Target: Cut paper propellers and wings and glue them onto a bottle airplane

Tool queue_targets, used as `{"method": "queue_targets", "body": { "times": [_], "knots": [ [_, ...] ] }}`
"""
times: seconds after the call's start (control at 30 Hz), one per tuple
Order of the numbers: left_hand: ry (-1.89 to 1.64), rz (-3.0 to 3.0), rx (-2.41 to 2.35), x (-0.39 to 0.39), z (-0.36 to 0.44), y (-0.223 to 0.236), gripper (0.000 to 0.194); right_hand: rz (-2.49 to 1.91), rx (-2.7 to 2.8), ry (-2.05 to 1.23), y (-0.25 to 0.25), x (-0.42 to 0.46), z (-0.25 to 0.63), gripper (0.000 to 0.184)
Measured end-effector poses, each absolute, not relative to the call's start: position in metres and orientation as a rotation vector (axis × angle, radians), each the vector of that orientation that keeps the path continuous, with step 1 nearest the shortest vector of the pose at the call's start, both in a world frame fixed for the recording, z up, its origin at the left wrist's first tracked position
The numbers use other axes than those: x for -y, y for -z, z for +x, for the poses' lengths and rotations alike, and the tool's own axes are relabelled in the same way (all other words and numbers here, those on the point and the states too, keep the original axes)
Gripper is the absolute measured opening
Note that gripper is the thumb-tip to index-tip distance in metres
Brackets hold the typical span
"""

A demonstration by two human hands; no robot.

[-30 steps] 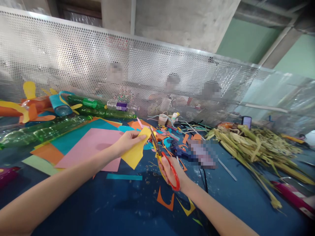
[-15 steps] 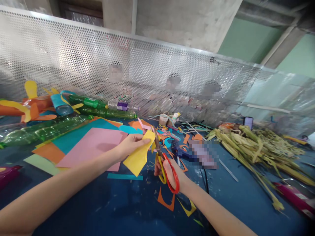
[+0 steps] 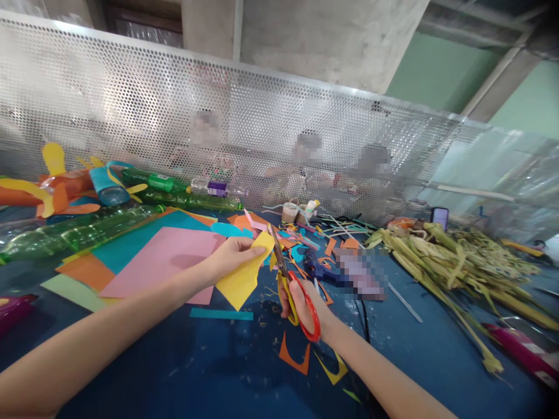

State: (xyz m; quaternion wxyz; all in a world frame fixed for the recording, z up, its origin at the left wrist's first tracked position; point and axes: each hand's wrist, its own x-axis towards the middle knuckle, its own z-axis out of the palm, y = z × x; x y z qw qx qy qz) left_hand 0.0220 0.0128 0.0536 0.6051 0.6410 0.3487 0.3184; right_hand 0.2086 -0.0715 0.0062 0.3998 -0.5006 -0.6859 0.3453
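Note:
My left hand (image 3: 236, 256) pinches a yellow sheet of paper (image 3: 241, 280) by its upper part, thumb on top. My right hand (image 3: 303, 302) has its fingers through the handles of a pair of scissors (image 3: 311, 317), one loop red and the other yellow. The blades lie at the right edge of the yellow paper, pointing up and away. A small yellow piece shows beside the blades; whether it is still joined I cannot tell. Left of my left hand lies a pink sheet (image 3: 161, 256) on a blue sheet (image 3: 126, 250). A glue gun (image 3: 321, 267) rests beyond the scissors.
Green plastic bottles (image 3: 87, 230) and paper-covered bottles (image 3: 109, 186) lie at the left. Paper scraps (image 3: 297, 355) are scattered on the blue table (image 3: 196, 372). Dried husks (image 3: 437, 262) and a phone (image 3: 440, 218) are at the right. Behind a perforated metal screen (image 3: 271, 105) sit several people.
The yellow paper has shifted slightly left and up with my left hand. The scissor handles look closer together, and my right hand has turned a little.

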Motion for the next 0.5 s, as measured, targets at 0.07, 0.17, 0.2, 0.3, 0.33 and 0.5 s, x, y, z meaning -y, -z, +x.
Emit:
{"method": "queue_targets", "body": {
  "times": [0.07,0.17,0.2,0.3,0.33,0.5],
  "knots": [
    [-0.732,1.487,-0.803,-0.0131,0.0219,-0.0542,0.032,-1.292,1.722,-0.875,-0.0069,0.0723,0.2075,0.057],
    [-0.721,1.494,-0.807,-0.0124,0.0213,-0.0562,0.032,-1.307,1.74,-0.869,-0.0087,0.0735,0.2063,0.06],
    [-0.719,1.496,-0.81,-0.0122,0.021,-0.0569,0.033,-1.311,1.747,-0.856,-0.0094,0.0739,0.2062,0.061],
    [-0.718,1.509,-0.811,-0.0131,0.0197,-0.0582,0.033,-1.331,1.754,-0.809,-0.0105,0.0742,0.2066,0.062],
    [-0.715,1.515,-0.81,-0.0138,0.0193,-0.0583,0.033,-1.338,1.753,-0.799,-0.0102,0.0741,0.207,0.062],
    [-0.702,1.545,-0.803,-0.0174,0.0166,-0.06,0.031,-1.376,1.733,-0.811,-0.0056,0.0712,0.2081,0.061]
  ]
}}
